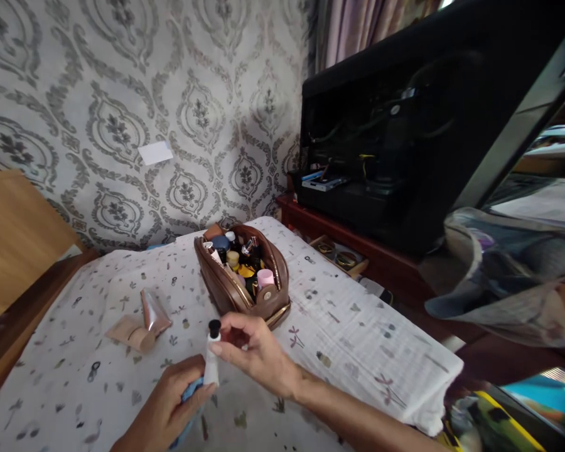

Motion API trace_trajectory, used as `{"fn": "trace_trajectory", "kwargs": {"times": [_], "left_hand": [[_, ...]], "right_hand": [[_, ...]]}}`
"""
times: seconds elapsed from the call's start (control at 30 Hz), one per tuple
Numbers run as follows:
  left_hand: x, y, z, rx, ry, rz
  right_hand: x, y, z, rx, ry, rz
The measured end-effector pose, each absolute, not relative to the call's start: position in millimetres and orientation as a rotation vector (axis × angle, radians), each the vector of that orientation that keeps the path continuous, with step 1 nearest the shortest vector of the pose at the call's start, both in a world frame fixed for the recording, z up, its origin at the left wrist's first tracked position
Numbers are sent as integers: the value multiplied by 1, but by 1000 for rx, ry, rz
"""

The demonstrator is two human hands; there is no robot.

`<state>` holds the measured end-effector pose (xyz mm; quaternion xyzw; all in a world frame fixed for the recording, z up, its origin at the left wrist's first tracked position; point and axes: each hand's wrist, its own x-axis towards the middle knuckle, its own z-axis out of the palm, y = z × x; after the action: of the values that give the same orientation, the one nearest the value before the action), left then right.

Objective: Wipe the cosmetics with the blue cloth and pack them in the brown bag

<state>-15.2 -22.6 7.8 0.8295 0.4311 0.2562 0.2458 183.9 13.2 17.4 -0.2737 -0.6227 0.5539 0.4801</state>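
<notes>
My right hand [254, 355] pinches a small white tube with a black cap [212, 358] near its top, holding it upright. Around the tube's lower end my left hand [169, 408] is closed, and it also grips a blue cloth [188, 392]. Just behind the hands stands an open brown leather cosmetics bag [230, 292], filled with several bottles, jars and tubes. To the left of the hands two more tubes lie on the cloth: a shiny rose-gold one [154, 309] and a beige one [130, 333].
A white cloth with small printed figures [358, 339] covers the table. A black cabinet [428, 138] on a dark red wooden stand [358, 245] is at the right. Patterned wallpaper is behind, and a wooden board [14, 232] at far left. A translucent bag [508, 276] hangs at right.
</notes>
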Motion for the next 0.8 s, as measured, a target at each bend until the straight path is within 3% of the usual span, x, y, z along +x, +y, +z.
{"fn": "trace_trajectory", "kwargs": {"times": [0.17, 0.37, 0.57, 0.8], "left_hand": [[1, -12, 19, 2314, 1100, 626], [12, 3, 28, 2287, 1162, 886], [2, 15, -11, 2367, 1130, 906], [-8, 20, -48, 2339, 1146, 830]], "right_hand": [[224, 12, 45, -653, -1695, 1041], [266, 11, 71, -729, -1535, 913], [279, 32, 78, -884, -1402, 533], [269, 63, 61, -994, -1749, 258]]}}
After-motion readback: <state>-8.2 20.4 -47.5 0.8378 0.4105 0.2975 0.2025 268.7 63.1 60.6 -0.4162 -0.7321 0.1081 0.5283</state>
